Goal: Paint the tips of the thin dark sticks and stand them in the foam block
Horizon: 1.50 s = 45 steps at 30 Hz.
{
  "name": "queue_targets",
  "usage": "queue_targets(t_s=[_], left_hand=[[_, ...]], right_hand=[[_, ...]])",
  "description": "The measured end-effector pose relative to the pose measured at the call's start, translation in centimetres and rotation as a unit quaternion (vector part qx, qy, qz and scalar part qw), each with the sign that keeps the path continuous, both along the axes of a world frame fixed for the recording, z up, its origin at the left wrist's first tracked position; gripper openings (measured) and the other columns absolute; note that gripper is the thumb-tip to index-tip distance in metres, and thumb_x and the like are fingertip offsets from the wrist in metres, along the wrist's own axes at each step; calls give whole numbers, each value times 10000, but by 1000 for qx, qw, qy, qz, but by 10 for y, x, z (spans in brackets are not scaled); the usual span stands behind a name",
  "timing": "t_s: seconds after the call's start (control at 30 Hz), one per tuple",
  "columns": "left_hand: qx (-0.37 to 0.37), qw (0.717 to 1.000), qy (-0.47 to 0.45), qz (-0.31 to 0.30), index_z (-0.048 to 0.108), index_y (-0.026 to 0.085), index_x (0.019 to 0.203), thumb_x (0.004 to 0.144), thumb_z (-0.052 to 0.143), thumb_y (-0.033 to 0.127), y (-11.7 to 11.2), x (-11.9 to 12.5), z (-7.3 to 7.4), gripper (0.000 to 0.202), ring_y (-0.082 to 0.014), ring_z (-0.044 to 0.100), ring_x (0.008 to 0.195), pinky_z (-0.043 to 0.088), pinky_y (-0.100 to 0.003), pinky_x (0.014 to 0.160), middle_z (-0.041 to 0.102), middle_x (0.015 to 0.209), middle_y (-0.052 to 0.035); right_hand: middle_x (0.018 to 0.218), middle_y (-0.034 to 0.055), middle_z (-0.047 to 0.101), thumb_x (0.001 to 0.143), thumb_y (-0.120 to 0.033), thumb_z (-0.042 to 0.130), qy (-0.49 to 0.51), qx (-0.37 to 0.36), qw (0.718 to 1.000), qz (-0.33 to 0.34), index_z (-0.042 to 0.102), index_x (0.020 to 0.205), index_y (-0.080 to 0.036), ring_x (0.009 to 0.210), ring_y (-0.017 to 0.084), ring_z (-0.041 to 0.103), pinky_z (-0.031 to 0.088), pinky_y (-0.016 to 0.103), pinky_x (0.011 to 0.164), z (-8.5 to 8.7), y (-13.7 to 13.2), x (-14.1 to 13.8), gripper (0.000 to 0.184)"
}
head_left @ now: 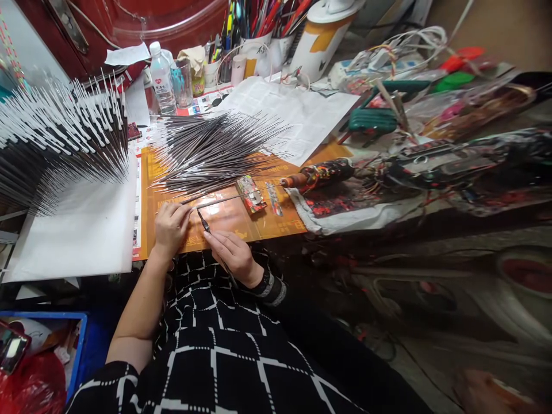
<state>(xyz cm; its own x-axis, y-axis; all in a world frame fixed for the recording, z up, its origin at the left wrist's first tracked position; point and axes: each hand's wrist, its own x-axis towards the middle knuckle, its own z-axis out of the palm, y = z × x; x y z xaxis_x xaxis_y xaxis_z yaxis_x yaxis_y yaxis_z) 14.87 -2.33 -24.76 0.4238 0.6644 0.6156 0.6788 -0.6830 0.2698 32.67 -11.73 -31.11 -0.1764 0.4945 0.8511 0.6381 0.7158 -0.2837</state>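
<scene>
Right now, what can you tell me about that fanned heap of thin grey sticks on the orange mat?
The heap of sticks is a loose fan of many very thin, straight grey rods, dull like metal or painted wood, splayed and crossing one another. It lies flat on the orange mat, far tips over the white paper. The left hand holds a single rod just below it; the right hand, gripping a thin tool, lies clear of it.

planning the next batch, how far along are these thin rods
Seemingly done: the white-tipped rods fanned out at the left. In hand: the left hand holds a single rod on the orange mat while the right hand holds a thin dark tool near its end. Seemingly left: the pile of bare grey rods behind, a large share.
</scene>
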Motion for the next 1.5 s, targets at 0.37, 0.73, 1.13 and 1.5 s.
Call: queue_targets(t_s=[0.37,0.73,1.13,1.5], left_hand=[[4,1000,-5,-8,737,211,983,1000,548,290,1,-1,-1,205,-188,580,834,474,-339,814,718,906,-56],[-1,1000,4,0,734,213,964,1007,541,316,1,0,0,223,-194,605,849,466,-354,822,720,888,-53],[11,1000,8,0,735,217,958,994,565,306,3,-1,5,195,-189,592,826,470,-334,795,709,881,-52],[34,999,7,-9,743,206,952,978,591,293,7,0,10,177,-183,594,814,461,-328,794,722,878,-56]], right_hand=[[1207,148,722,967,-99,535,-6,-6,1000,-7,364,1567,-156,1139,245,690,624,403,953,-3,0,0,626],[1237,141,715,967,-109,545,3,-24,1000,4,373,1565,-186,1143,249,695,628,417,953,-6,1,0,627],[1051,105,741,946,-124,565,24,65,997,-45,514,1466,-202,991,234,717,658,382,792,2,-1,48,529],[1043,119,728,947,-130,585,-3,57,987,-151,565,1388,-149,977,213,701,628,355,837,-4,0,75,442]])
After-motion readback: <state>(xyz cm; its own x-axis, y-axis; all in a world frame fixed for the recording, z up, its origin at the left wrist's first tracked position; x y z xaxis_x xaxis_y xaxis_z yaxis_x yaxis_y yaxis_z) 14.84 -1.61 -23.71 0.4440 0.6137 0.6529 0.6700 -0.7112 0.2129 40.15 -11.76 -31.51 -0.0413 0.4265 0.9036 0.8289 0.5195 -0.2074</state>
